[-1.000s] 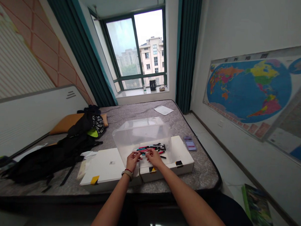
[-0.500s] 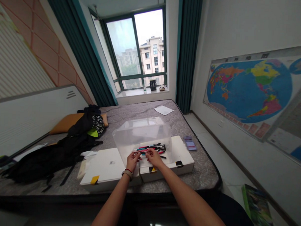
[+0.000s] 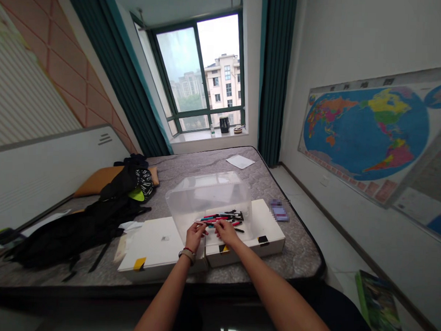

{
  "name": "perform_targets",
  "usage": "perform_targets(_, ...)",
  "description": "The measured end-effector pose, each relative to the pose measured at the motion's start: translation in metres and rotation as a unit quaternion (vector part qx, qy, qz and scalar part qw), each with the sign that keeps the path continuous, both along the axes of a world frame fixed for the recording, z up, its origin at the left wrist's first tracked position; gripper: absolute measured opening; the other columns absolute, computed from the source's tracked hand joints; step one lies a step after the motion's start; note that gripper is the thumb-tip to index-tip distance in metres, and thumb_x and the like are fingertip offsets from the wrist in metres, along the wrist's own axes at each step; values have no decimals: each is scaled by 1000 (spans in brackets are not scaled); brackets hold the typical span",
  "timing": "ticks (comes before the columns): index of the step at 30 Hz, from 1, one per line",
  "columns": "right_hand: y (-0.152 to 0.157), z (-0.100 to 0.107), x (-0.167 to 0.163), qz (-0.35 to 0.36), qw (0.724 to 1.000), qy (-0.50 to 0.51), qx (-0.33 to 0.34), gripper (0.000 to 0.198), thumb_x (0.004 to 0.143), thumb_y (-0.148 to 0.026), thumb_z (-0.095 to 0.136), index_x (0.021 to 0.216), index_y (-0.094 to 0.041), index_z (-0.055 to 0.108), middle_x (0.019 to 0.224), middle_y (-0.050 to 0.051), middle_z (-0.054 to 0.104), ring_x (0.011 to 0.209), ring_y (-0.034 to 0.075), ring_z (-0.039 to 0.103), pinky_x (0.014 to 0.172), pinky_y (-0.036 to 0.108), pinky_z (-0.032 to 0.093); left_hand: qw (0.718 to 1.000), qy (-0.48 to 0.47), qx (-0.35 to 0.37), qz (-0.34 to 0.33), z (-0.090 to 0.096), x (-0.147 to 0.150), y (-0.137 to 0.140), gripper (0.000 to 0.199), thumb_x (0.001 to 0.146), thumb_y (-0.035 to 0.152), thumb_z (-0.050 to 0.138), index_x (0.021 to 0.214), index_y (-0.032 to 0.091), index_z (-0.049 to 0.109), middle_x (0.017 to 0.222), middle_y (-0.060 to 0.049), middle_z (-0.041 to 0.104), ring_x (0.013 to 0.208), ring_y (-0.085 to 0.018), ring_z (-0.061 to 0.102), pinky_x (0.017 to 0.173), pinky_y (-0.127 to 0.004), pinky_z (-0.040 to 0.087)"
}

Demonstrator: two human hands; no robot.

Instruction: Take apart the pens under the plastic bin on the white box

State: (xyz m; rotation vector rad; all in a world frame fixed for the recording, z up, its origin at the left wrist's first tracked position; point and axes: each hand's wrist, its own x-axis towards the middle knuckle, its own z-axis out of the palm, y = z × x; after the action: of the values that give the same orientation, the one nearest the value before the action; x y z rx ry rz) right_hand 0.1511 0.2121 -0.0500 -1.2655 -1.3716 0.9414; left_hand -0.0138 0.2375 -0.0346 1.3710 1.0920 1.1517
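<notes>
Several pens [image 3: 222, 216] in red, blue and black lie in a heap inside a clear plastic bin [image 3: 208, 196] tipped on its side, its opening towards me. My left hand [image 3: 195, 235], with a band at the wrist, is closed at the bin's mouth. A thin pale pen [image 3: 201, 222] sticks out from its fingertips. Just to the right, my right hand [image 3: 225, 232] has its fingers pinched together in front of the heap. Whatever is between those fingers is too small to make out. Under the bin are two white boxes [image 3: 154, 243] side by side.
The boxes rest on a grey mattress [image 3: 297, 250] near its front edge. A black bag [image 3: 84, 228] and dark clothes lie at the left. A white sheet of paper [image 3: 240, 161] is farther back, and a blurred purple packet [image 3: 279, 211] lies right of the boxes.
</notes>
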Motion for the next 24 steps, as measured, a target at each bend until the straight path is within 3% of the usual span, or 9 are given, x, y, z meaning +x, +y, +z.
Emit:
perform_targets(8, -2, 4, 0, 14, 1000, 22, -11, 22, 82, -37, 55, 75, -17, 61, 65, 0, 63, 52, 10, 58, 49, 19, 42, 1000, 7, -7, 2, -2, 0, 1, 44, 67, 51, 68, 91, 14, 63, 78, -6, 69, 60, -14, 63, 53, -21, 43)
perform_targets(14, -2, 5, 0, 20, 1000, -19, -1, 13, 77, -28, 59, 75, -16, 65, 65, 0, 64, 55, 11, 60, 53, 20, 43, 1000, 19, -8, 0, 1, 1, 0, 43, 71, 52, 65, 92, 13, 66, 82, -7, 68, 61, -13, 62, 53, -21, 43)
perform_targets(24, -2, 1, 1, 24, 996, -87, 27, 17, 77, -31, 60, 82, -19, 71, 75, 2, 70, 65, 16, 62, 61, 24, 44, 1000, 23, 5, -14, 7, 1, -4, 42, 72, 53, 63, 90, 15, 66, 93, -9, 69, 61, -12, 61, 54, -21, 43)
